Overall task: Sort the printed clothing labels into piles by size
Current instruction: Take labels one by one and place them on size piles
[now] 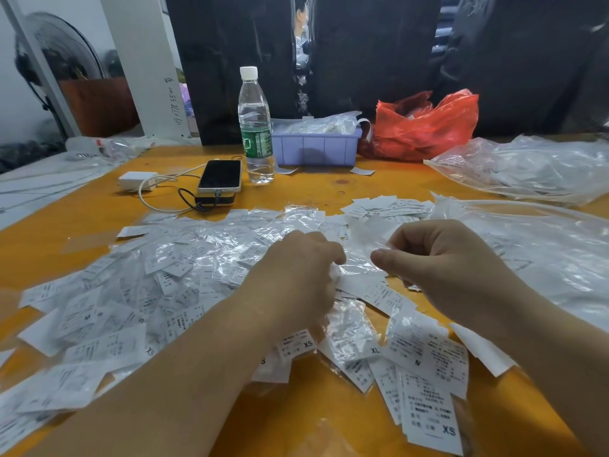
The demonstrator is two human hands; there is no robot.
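A wide heap of white printed labels in clear sleeves (pixel 138 291) covers the orange table (pixel 82 219) from the left edge to the middle. More labels marked XS, XL and M (pixel 425 367) lie near the front right. My left hand (pixel 296 275) is curled over the middle of the heap and grips labels there. My right hand (pixel 441 258) pinches a clear plastic sleeve (pixel 369 235) between thumb and fingers, just right of the left hand. A smaller stack of labels (pixel 389 206) sits behind the hands.
A water bottle (pixel 255 127), a phone on a power bank (pixel 219 179) and a white charger (pixel 136 181) stand at the back. A lilac bin (pixel 316 150) and red bag (pixel 425 123) are behind; clear plastic bags (pixel 534 169) fill the right.
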